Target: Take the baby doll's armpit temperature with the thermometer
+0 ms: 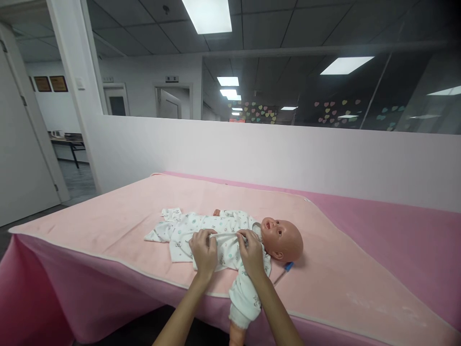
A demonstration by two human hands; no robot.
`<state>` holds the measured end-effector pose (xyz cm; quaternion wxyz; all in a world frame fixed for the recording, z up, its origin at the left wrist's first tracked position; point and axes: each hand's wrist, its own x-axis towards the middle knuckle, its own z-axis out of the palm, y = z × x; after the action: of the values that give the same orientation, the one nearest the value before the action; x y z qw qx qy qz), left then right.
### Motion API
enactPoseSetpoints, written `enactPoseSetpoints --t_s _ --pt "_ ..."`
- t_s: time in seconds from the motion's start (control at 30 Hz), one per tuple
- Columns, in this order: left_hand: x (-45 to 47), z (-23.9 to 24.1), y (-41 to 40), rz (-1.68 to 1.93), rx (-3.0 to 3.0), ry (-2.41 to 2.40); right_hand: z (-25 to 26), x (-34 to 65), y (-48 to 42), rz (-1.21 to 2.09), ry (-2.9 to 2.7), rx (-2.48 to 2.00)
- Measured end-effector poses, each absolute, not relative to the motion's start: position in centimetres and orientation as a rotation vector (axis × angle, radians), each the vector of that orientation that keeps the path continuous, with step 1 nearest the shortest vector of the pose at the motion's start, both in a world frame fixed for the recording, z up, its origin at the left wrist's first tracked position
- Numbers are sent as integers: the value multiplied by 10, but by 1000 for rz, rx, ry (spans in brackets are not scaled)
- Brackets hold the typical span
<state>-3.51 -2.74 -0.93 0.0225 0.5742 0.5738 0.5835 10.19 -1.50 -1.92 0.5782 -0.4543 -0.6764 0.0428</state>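
Note:
A baby doll (284,239) lies on its back with its head to the right. It wears a white printed baby outfit (201,223), whose front edge is pulled up in a taut line between my hands. My left hand (204,247) pinches this edge near the doll's waist. Near the chest, my right hand (250,247) grips the other end of the same edge. One sleeved arm of the doll hangs over the table's front edge, between my forearms. A thin tool with a blue end (288,266) lies below the doll's head, partly hidden by my right arm.
A peach pad (118,211) over a pink cloth (403,226) covers the table, and the cloth hangs down in front. A white half wall (252,154) with glass above stands behind. To the left are a white door (25,134) and a doorway with a dark table (68,142).

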Motion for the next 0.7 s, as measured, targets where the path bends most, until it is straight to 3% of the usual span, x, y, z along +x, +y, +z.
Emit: enactPoseSetpoints --t_s 0.7 --pt "-37 -14 -20 1835 1641 1850 -27 103 -10 -13 -1508 -1055"
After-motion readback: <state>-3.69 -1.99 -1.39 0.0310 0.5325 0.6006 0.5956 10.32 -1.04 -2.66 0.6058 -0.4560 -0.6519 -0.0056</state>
